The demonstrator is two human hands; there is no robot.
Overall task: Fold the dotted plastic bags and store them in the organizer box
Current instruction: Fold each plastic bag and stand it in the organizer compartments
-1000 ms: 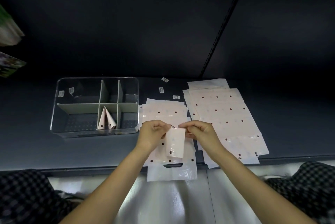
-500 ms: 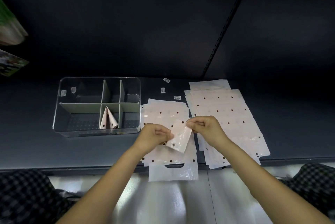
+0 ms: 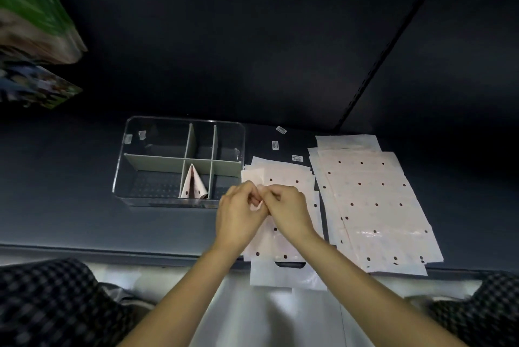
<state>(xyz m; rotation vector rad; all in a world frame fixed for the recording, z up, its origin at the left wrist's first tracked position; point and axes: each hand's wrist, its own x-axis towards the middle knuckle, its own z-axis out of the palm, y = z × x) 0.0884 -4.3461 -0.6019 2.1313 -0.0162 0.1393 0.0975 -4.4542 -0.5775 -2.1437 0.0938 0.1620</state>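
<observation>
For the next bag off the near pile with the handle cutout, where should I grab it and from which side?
Take the near pile by its plain white handle end, coming from the near side. That end overhangs the shelf edge, so fingers can probably slip under it and pinch the top sheet alone. Further back the sheets lie flat, and both hands hover above them.

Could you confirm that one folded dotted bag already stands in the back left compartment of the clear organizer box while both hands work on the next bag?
Not quite: the head view shows the folded dotted bag in the front middle compartment of the organizer box, not the back left. The rest holds: the left hand and right hand together pinch the next bag.
</observation>
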